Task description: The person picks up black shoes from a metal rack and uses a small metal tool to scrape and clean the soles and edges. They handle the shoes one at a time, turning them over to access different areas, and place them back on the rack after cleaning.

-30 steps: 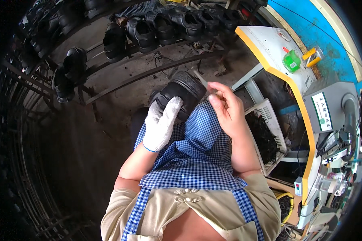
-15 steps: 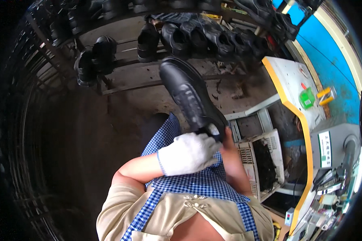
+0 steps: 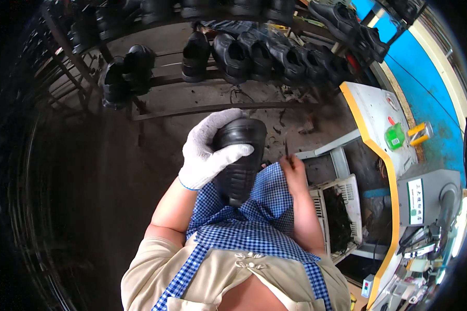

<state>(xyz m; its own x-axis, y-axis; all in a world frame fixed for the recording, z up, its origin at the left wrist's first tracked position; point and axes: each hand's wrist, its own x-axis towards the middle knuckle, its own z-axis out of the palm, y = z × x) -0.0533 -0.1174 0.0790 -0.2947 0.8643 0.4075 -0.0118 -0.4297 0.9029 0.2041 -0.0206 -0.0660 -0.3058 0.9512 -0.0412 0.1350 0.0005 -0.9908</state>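
Note:
My left hand (image 3: 208,149), in a white knitted glove, grips a black shoe (image 3: 239,171) in front of my lap. Its thumb lies across the shoe and its fingers wrap over the far end. A ridged black face of the shoe, apparently the sole, is turned up toward me; the upper is mostly hidden. My bare right hand (image 3: 294,173) is apart from the shoe, to its right, above my checked apron (image 3: 272,189). Its fingers are pinched together, and a thin dark pointed thing (image 3: 286,147) sticks out beyond them, too blurred to name.
Several black shoes (image 3: 228,57) stand on a dark metal rack (image 3: 218,108) ahead. At my right is a white table with a yellow edge (image 3: 371,140), holding a green container (image 3: 395,136) and a grey machine (image 3: 430,194). A white plastic crate (image 3: 355,207) with dark scraps sits beneath.
The shoe has been turned over and drawn closer, its ridged face now up. My left hand has shifted from its opening to its far end. My right hand has come off the heel.

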